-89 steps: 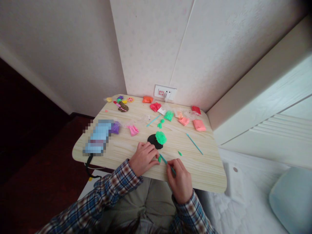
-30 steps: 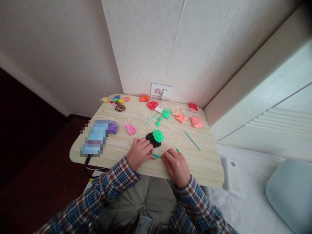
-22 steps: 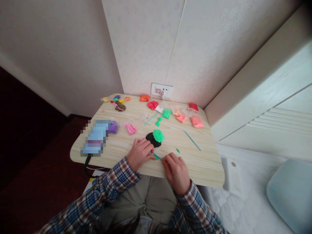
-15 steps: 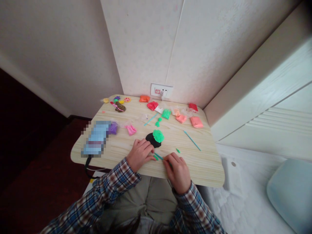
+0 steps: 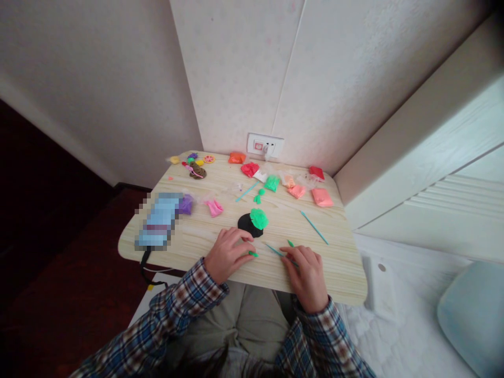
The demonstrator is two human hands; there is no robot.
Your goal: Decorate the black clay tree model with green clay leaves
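Note:
My left hand [image 5: 229,254] rests low over the table with curled fingers, its thumb tip against a small green clay piece [image 5: 253,254]. Between thumb and fingers, my right hand [image 5: 306,270] grips a thin blue clay tool [image 5: 273,249], whose tip points left and stands apart from the green piece. Another small pointed green clay piece [image 5: 290,243] lies just beyond my right fingers. Above my left fingertips is a flat black clay disc [image 5: 244,226], partly covered by a rounded, ruffled green clay shape [image 5: 259,218].
Two more blue tools [image 5: 314,227] lie on the wooden table [image 5: 334,273]. Along the back are several clay packets, including an orange one [image 5: 237,157]. A phone [image 5: 159,220] with a cable lies left; a brown clay figure [image 5: 196,170] sits back left. A wall socket [image 5: 265,146] is behind.
My right hand has moved right with the blue tool, drawing its tip away from the green piece at my left thumb. My left hand stays nearly in place. The view has shifted slightly.

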